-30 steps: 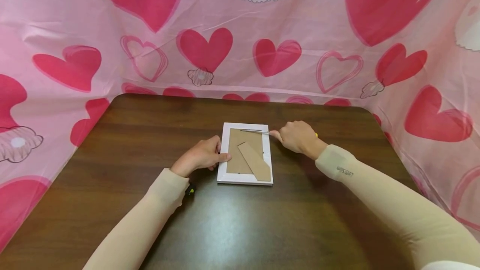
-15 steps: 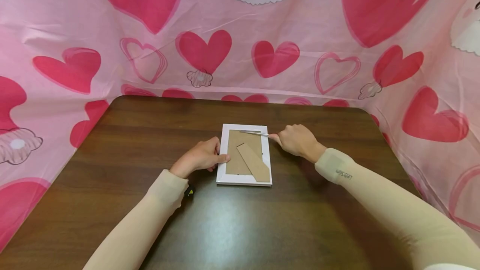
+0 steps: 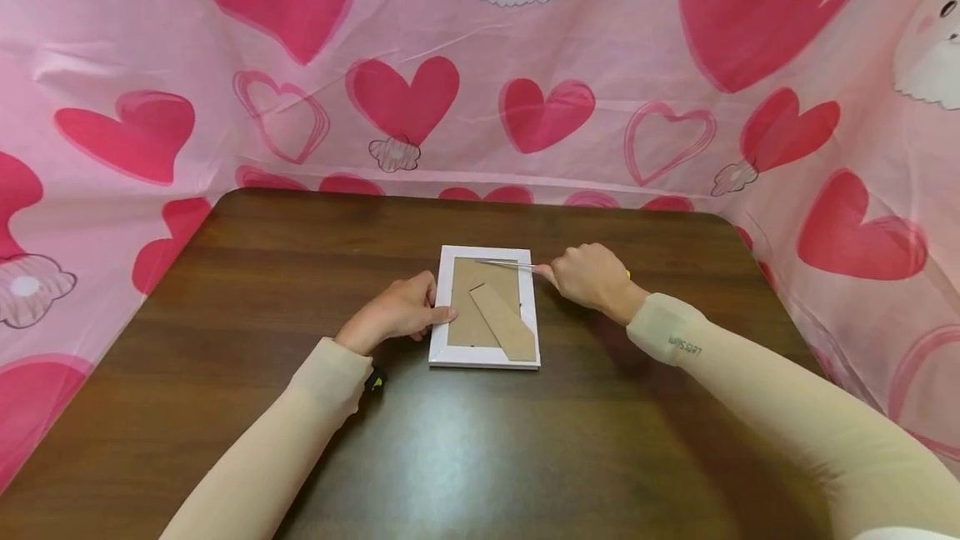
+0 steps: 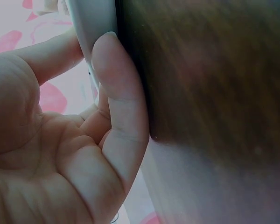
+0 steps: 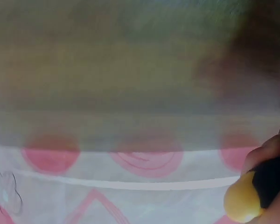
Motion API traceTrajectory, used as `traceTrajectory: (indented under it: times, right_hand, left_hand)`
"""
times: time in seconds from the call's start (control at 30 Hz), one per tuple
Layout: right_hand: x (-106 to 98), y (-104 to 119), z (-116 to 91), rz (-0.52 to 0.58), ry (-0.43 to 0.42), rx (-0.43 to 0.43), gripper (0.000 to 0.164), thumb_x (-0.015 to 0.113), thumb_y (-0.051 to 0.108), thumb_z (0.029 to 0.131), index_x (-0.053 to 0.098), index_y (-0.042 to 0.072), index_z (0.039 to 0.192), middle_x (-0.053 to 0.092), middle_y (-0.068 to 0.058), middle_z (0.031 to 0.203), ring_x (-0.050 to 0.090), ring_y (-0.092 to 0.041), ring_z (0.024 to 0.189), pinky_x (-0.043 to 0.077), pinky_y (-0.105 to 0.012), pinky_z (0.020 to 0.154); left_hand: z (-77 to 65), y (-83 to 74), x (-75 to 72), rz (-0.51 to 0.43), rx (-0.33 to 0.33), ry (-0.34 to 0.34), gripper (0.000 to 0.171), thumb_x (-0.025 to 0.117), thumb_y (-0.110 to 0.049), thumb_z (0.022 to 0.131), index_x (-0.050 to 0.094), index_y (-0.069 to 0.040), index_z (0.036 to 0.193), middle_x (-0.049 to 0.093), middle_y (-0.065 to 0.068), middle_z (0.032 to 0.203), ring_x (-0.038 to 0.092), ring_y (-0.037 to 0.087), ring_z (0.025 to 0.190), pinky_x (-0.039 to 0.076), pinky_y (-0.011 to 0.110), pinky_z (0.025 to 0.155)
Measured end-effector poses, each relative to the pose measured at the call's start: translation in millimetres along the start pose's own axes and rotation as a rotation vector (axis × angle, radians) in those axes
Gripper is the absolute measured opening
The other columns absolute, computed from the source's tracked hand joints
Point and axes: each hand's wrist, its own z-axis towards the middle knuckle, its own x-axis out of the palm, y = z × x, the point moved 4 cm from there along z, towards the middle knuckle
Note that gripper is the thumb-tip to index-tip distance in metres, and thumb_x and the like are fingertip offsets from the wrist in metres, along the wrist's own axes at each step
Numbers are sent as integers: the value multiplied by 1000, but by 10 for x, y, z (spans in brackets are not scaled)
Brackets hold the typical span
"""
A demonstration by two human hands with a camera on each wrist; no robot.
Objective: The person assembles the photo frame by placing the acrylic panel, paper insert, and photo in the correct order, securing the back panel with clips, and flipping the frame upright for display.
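Observation:
A white picture frame [image 3: 444, 273] lies back side up on the table, showing its brown backing board [image 3: 467, 315] and a slanted stand leg [image 3: 504, 323]. My left hand [image 3: 397, 307] grips the frame's left side, thumb on top; in the left wrist view its fingers curl at the white edge [image 4: 95, 23]. From the right, my right hand [image 3: 588, 275] holds a screwdriver, its thin metal shaft [image 3: 504, 263] reaching across the top of the backing. The black and yellow handle [image 5: 242, 198] shows in the right wrist view; most of it is hidden in the fist.
The dark wooden table [image 3: 450, 448] stretches around the frame on all sides. Behind it and at both sides hangs a pink cloth [image 3: 480, 165] printed with hearts. Small metal tabs [image 3: 521, 307] sit along the backing's edge.
The head view has shifted slightly. Both hands keep their grips, and the screwdriver's shaft stays near the top edge of the backing.

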Motion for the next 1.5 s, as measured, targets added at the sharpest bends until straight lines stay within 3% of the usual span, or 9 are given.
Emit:
traceTrajectory:
  times: [0.17, 0.3, 0.43, 0.6, 0.87, 1.03, 1.3, 1.4, 1.5]
  right_hand:
    - [-10, 10, -50, 71, 53, 69, 60, 35, 55, 100, 50, 19, 54, 46, 1, 46, 55, -26, 49, 50, -47, 48]
    - [-149, -28, -76, 146, 61, 133, 57, 33, 55, 100, 56, 19, 62, 49, 1, 51, 61, -28, 62, 51, -47, 55]
    - [-351, 35, -130, 211, 2, 76, 43, 36, 47, 101, 54, 20, 72, 48, 3, 55, 59, -24, 63, 47, -44, 52]
    - [-506, 175, -317, 266, -54, -30, 34, 42, 41, 100, 44, 24, 70, 39, 7, 55, 44, -14, 52, 34, -34, 43]
    - [-511, 283, -535, 286, -53, -48, 32, 47, 40, 100, 47, 28, 70, 40, 13, 56, 44, -9, 54, 34, -30, 43]
    - [-542, 333, -467, 249, -17, -12, 40, 44, 42, 100, 43, 26, 64, 37, 9, 51, 43, -12, 49, 35, -33, 43]
    - [-567, 448, -202, 171, 183, 27, 46, 33, 50, 101, 58, 29, 68, 49, 9, 56, 59, -21, 64, 48, -40, 57]
    - [-586, 481, -127, 146, 207, 14, 46, 33, 50, 101, 62, 28, 72, 52, 8, 59, 60, -24, 66, 49, -42, 58]
    - [-614, 509, -71, 121, 215, 3, 50, 32, 49, 101, 58, 26, 65, 51, 6, 58, 58, -23, 61, 49, -42, 55]
  left_hand:
    - [-10, 34, 26, -9, 4, 1, 39, 75, -33, 83, 46, -7, 89, 56, 11, 73, 59, 23, 55, 50, 33, 54]
    - [-2, 30, 23, -18, 5, 1, 39, 75, -33, 83, 46, -7, 89, 56, 11, 74, 59, 22, 55, 51, 33, 54]
    - [8, 28, 8, -16, 3, -1, 39, 75, -33, 83, 46, -7, 89, 55, 11, 75, 59, 22, 55, 51, 32, 53]
    - [21, 22, -6, -14, 10, -2, 39, 75, -32, 84, 46, -7, 90, 56, 11, 74, 58, 21, 54, 51, 32, 52]
    - [14, 25, -5, -9, 3, -4, 38, 74, -33, 84, 47, -7, 88, 58, 10, 73, 59, 21, 54, 51, 32, 52]
    - [9, 27, 2, -15, 4, -1, 38, 74, -33, 85, 47, -7, 89, 58, 10, 74, 59, 21, 54, 50, 32, 52]
    - [15, 48, 5, -34, 12, -1, 37, 74, -32, 84, 47, -7, 89, 58, 10, 73, 59, 22, 54, 51, 32, 51]
    - [16, 50, 2, -31, 14, -4, 37, 74, -32, 84, 48, -7, 89, 58, 10, 73, 59, 21, 54, 52, 32, 51]
    - [13, 44, 2, -30, 20, -6, 36, 74, -32, 84, 48, -7, 89, 58, 10, 73, 59, 21, 53, 52, 32, 51]
